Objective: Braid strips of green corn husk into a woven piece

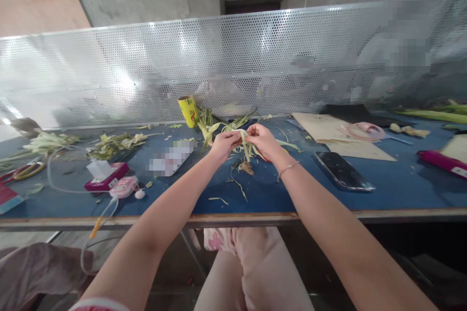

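Observation:
Over the middle of the blue table my two hands meet at a pale green strip of leaf. My left hand pinches it from the left, fingertips pressed together. From the right, my right hand grips the same strip close to the left fingertips. The strip's lower end hangs beneath the fingers; more leaf strips show beside the hands. Behind them lies a heap of long green leaves. A small brown, dry-looking clump rests on the table just below. Part of an orange-red thing shows under my right hand, mostly hidden.
A perforated metal screen bounds the table's back, with a yellow tube before it. Left are wilted leaves, a purple tissue box and a pink device with cable. Right are a black phone and brown paper.

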A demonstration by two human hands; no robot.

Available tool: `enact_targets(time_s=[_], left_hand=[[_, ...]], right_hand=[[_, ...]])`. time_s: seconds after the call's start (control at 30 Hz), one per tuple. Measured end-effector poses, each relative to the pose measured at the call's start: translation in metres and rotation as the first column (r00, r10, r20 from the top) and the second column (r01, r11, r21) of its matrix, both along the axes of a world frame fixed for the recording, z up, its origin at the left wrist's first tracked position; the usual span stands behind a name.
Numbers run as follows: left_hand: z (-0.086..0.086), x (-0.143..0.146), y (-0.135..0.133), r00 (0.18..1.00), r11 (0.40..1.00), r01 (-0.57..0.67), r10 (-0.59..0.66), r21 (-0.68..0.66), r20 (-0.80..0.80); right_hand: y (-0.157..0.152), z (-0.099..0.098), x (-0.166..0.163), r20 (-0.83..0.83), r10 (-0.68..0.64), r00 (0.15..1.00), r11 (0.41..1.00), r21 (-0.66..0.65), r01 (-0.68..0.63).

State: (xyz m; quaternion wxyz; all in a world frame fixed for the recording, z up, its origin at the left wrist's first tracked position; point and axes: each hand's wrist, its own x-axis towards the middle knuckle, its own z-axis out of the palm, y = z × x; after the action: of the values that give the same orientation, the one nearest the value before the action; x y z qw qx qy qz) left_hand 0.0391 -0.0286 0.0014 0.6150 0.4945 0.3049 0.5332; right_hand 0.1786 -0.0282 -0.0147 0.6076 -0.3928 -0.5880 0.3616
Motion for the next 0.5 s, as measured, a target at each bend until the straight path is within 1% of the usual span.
enact_targets(time_s=[0.1, 0.2, 0.3, 0.43, 0.5], left_hand=[[-0.003, 0.001, 0.001, 1.000, 1.000, -0.029, 0.029, 0.001, -0.007], [-0.003, 0.002, 0.004, 0.996, 0.996, -0.086, 0.086, -0.006, -0.016], [-0.002, 0.003, 0.006, 0.990, 0.990, -0.140, 0.140, -0.011, -0.015], [-0.001, 0.003, 0.007, 0.990, 0.990, -0.142, 0.142, -0.005, -0.020], [-0.001, 0.003, 0.006, 0.990, 0.990, -0.140, 0.140, -0.002, -0.020]], right_hand=[[0.001, -0.001, -0.001, -0.020, 0.006, 1.000, 1.000, 0.017, -0.006], [0.003, -0.001, -0.002, -0.068, 0.008, 0.998, 1.000, 0.015, -0.007], [0.005, 0.000, -0.001, -0.098, -0.048, 0.994, 0.999, -0.002, 0.048], [0.011, -0.004, 0.003, -0.060, -0.160, 0.985, 0.987, -0.041, 0.158], [0.015, -0.008, 0.005, -0.012, -0.149, 0.989, 0.987, -0.063, 0.148]])
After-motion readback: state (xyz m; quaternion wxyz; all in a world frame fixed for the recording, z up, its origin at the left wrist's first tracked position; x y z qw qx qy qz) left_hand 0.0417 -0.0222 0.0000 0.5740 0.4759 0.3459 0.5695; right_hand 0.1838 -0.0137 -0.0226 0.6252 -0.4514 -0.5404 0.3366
